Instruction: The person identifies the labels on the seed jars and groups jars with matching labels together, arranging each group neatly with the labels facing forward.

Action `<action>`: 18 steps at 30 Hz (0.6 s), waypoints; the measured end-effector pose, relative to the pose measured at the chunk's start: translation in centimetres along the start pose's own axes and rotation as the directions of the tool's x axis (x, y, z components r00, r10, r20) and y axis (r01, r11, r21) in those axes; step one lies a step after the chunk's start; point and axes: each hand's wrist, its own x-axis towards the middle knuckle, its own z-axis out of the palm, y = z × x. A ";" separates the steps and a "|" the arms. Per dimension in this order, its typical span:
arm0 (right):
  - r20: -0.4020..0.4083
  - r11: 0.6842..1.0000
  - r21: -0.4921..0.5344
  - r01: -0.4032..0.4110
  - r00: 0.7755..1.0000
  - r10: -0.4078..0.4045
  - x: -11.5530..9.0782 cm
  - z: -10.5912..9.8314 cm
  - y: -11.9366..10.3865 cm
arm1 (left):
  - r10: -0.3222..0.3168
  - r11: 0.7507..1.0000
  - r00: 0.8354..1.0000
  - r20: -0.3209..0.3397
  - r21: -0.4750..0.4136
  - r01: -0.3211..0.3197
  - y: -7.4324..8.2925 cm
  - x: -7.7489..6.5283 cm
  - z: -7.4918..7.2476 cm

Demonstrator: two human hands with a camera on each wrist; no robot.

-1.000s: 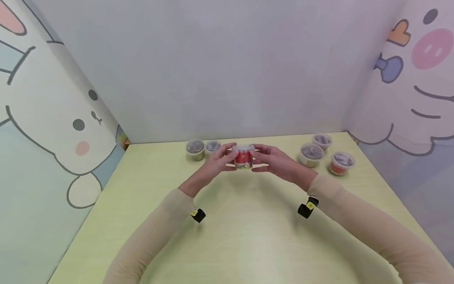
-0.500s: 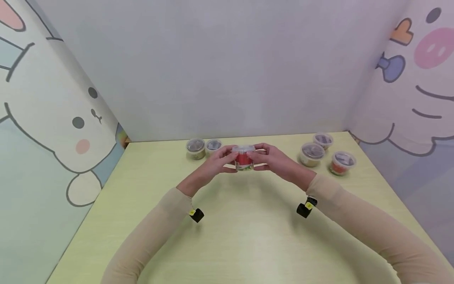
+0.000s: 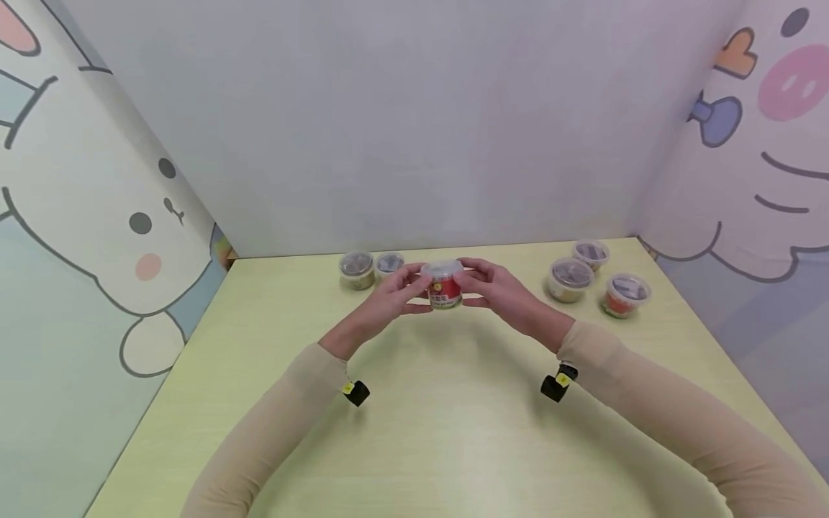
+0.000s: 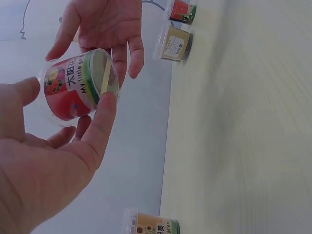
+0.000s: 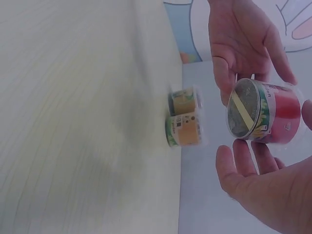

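In the head view, a clear lidded plastic cup [image 3: 444, 288] with a red label is held above the far middle of the table. My left hand [image 3: 391, 296] grips its left side, and my right hand [image 3: 504, 293] grips its right side, thumbs towards me. The left wrist view shows the cup [image 4: 70, 87] from the side, its label reading "My little" something, the rest cut off by the curve. Through the clear bottom of the cup [image 5: 246, 109], the right wrist view shows dark contents and a pale flat stick.
Two lidded cups stand at the back left, a larger one [image 3: 357, 270] and a smaller one [image 3: 389, 264]. At the back right are a tan cup [image 3: 568, 282], one behind it [image 3: 591, 255], and a red-labelled cup [image 3: 623, 298]. A grey wall [image 3: 414, 144] rises behind the table.
The cup has turned between my hands, so a yellow flower and a white strip with dark lettering now face me. Both hands stay on it in nearly the same place.
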 end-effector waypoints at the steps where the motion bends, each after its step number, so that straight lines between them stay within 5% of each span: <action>1: -0.012 1.000 -0.004 0.006 1.000 -0.006 0.0 0.0 0.0 | 0.002 1.000 1.000 0.010 0.000 -0.002 0.0 0.0 0.0; 7: -0.009 0.999 -0.003 0.037 0.999 -0.037 -0.2 0.1 -0.3 | 0.006 1.000 0.999 0.047 0.016 -0.007 0.4 -0.1 -0.6; 18: 0.011 0.999 -0.015 0.030 0.999 -0.030 0.0 0.0 -0.1 | -0.004 1.000 1.000 0.019 -0.002 0.004 0.4 -0.1 -0.6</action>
